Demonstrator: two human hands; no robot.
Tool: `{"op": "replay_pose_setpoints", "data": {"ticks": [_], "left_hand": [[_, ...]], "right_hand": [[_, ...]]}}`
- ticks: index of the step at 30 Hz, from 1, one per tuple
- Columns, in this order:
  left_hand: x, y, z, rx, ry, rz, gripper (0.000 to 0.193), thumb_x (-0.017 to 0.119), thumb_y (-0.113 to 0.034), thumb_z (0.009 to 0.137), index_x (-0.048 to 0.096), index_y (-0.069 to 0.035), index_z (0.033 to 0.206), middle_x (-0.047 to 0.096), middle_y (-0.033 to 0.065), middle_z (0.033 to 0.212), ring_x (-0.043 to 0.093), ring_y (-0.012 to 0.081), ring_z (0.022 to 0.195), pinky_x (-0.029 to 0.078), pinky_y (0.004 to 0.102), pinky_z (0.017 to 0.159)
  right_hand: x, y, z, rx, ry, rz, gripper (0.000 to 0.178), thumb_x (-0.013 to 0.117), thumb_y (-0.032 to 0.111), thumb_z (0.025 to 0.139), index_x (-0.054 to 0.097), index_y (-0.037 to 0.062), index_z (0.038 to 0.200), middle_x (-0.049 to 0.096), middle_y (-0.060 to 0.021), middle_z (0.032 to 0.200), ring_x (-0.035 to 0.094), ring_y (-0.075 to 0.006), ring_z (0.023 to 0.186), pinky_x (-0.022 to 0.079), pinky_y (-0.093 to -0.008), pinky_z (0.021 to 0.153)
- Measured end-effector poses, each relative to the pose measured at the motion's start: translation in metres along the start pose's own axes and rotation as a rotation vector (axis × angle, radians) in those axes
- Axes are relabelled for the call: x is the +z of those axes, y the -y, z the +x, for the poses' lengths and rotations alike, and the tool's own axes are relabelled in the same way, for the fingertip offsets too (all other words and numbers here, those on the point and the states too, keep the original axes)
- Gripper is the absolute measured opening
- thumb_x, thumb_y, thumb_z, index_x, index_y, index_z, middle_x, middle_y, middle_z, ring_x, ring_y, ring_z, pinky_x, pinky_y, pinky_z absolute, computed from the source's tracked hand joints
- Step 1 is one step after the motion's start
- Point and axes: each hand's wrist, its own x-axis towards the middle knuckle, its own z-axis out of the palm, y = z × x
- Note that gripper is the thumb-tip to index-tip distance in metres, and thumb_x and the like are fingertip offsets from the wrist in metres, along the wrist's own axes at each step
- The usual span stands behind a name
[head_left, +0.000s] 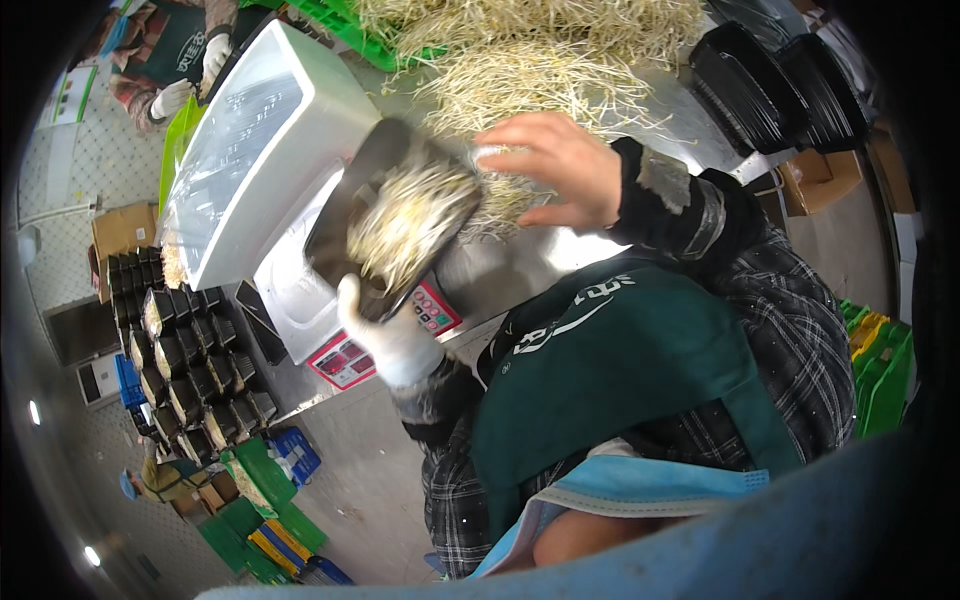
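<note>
My left hand [392, 340], in a white glove, is closed on the near edge of a black plastic tray [330, 225]. The tray is tilted above a white weighing scale [292, 290] with a red-edged keypad. Bean sprouts [418, 215] lie heaped in it, smeared by motion. Just right of the tray, my right hand [560, 165] hangs with its fingers stretched and apart, holding nothing visible. Beyond and below that hand, a large loose pile of bean sprouts [540, 85] covers part of the metal table [490, 270].
Stacked black trays [750, 85] stand at the far right, near a cardboard box [822, 180]. A white plastic-wrapped housing [330, 110] rises behind the scale. Filled trays [190, 370] are stacked at left. A co-worker's gloved hands [172, 98] show at far left; green crates [880, 370] stand right.
</note>
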Motion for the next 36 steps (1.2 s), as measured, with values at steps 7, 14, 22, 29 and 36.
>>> {"op": "replay_pose_setpoints", "data": {"ticks": [7, 14, 22, 29, 36], "left_hand": [[-0.062, -0.014, 0.009, -0.188, -0.24, -0.336, 0.051, 0.054, -0.031, 0.076, 0.047, 0.002, 0.115, 0.054, 0.0171, 0.112, 0.053, 0.0296, 0.102, 0.044, 0.0426, 0.086], [-0.101, -0.004, 0.024, -0.125, -0.185, -0.389, 0.053, 0.049, -0.031, 0.08, 0.042, 0.005, 0.119, 0.049, 0.02, 0.116, 0.05, 0.0301, 0.106, 0.042, 0.0417, 0.09], [-0.014, -0.001, 0.031, -0.219, 0.384, -0.041, 0.06, 0.055, -0.006, 0.073, 0.033, 0.002, 0.128, 0.044, 0.0165, 0.119, 0.046, 0.024, 0.107, 0.038, 0.0358, 0.091], [0.027, 0.039, -0.002, -0.754, 0.329, -0.174, 0.045, 0.047, -0.011, 0.074, 0.04, -0.002, 0.118, 0.053, 0.0092, 0.101, 0.053, 0.0185, 0.084, 0.045, 0.0292, 0.069], [-0.035, 0.002, 0.026, -0.332, -0.121, -0.32, 0.058, 0.052, -0.021, 0.072, 0.037, 0.002, 0.124, 0.048, 0.017, 0.117, 0.051, 0.0296, 0.103, 0.042, 0.0413, 0.089]], "right_hand": [[0.131, -0.035, -0.026, 0.389, 0.453, -0.261, 0.083, 0.068, 0.024, 0.063, 0.026, 0.0084, 0.132, 0.036, -0.0181, 0.129, 0.034, -0.0357, 0.118, 0.029, -0.048, 0.096], [0.116, -0.077, 0.021, 0.826, 0.513, 0.093, 0.049, 0.061, 0.017, 0.065, 0.047, 0.005, 0.11, 0.058, -0.0123, 0.093, 0.056, -0.0298, 0.084, 0.045, -0.0343, 0.075], [-0.022, -0.031, 0.03, 0.353, 0.36, 0.211, 0.046, 0.053, 0.004, 0.065, 0.047, 0.0009, 0.11, 0.055, -0.0125, 0.097, 0.055, -0.0212, 0.09, 0.045, -0.0293, 0.074], [0.013, -0.041, -0.009, 0.145, 0.333, 0.082, 0.055, 0.066, 0.019, 0.068, 0.046, 0.0049, 0.117, 0.052, -0.0125, 0.108, 0.049, -0.0301, 0.101, 0.04, -0.0379, 0.087], [0.032, -0.154, -0.017, 0.561, 0.252, -0.106, 0.043, 0.061, 0.019, 0.07, 0.052, 0.0049, 0.11, 0.055, -0.0123, 0.1, 0.054, -0.026, 0.094, 0.044, -0.0345, 0.082]]}}
